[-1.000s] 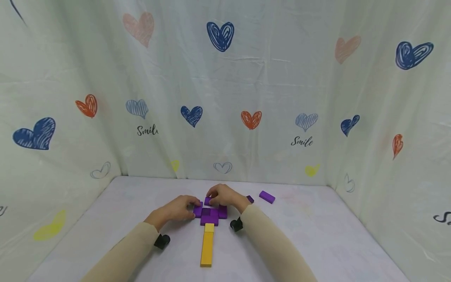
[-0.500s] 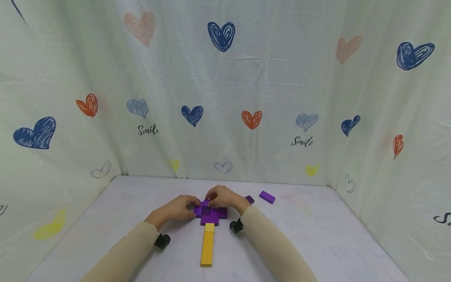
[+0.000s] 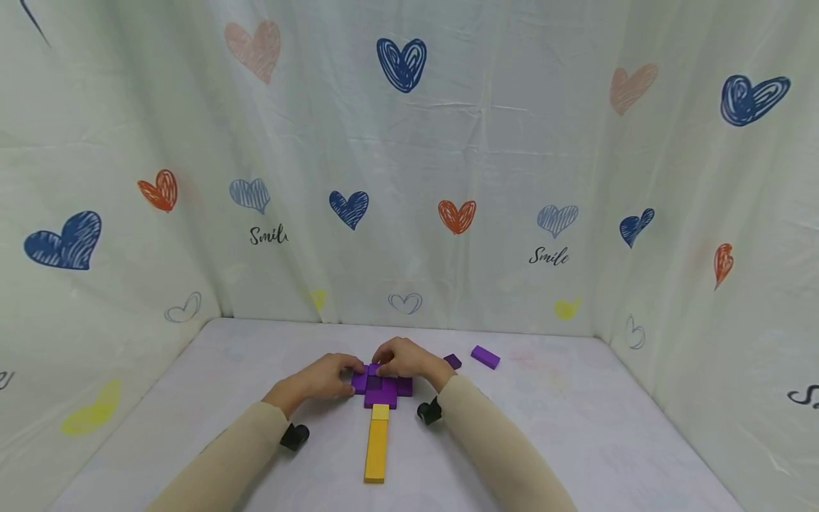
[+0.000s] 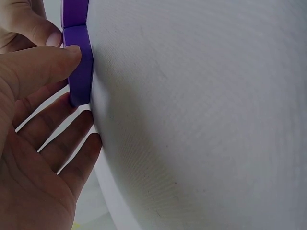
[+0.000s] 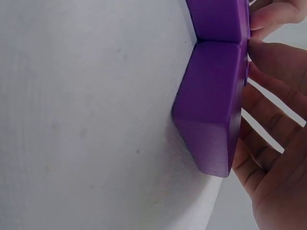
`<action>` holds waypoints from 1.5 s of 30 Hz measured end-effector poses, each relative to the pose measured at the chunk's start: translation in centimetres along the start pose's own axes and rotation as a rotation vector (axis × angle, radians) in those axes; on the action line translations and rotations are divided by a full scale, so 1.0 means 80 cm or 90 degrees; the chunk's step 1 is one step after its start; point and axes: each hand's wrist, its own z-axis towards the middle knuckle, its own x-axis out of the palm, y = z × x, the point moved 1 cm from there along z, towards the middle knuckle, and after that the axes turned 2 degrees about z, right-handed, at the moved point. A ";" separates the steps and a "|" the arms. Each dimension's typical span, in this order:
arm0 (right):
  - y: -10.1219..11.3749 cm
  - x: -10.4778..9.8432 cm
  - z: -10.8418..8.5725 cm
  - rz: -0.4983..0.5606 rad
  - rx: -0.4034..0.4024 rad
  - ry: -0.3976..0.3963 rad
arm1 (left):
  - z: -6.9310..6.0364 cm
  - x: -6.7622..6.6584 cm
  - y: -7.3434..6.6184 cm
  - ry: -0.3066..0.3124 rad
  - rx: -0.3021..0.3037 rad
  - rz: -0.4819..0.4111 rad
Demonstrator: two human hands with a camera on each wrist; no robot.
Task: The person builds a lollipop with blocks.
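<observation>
Near the middle of the white table (image 3: 512,441), two hands are holding parts of a purple cluster. The left hand (image 3: 326,377) is pinching the left block (image 3: 360,382); the right hand (image 3: 409,357) is apparently pinching the rear block (image 3: 373,370), its fingertips partly hiding the grip. Uneven pressure from either hand is risking a skewed cluster, since the pieces are seemingly only lying against one another. Four purple blocks are showing clearly, the right block (image 3: 405,387) and front block (image 3: 380,399) included; shadow is obscuring whether the dark centre is a fifth. Two yellow blocks (image 3: 375,451) are lying end to end in front, and two loose purple blocks (image 3: 485,357) at right rear.
</observation>
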 end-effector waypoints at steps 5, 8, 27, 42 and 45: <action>0.000 0.002 0.000 -0.001 -0.006 0.000 | -0.001 0.000 0.000 0.001 0.004 -0.001; 0.000 0.003 0.000 0.003 -0.002 0.001 | -0.001 -0.001 -0.001 0.001 0.010 0.000; 0.000 0.003 -0.001 0.008 -0.005 0.000 | -0.001 -0.003 -0.003 0.000 0.006 0.008; 0.001 0.003 -0.001 0.011 -0.014 0.001 | 0.000 -0.002 -0.003 0.005 -0.021 0.008; 0.001 0.002 -0.002 0.012 -0.013 0.003 | 0.001 -0.001 -0.003 0.005 -0.022 0.010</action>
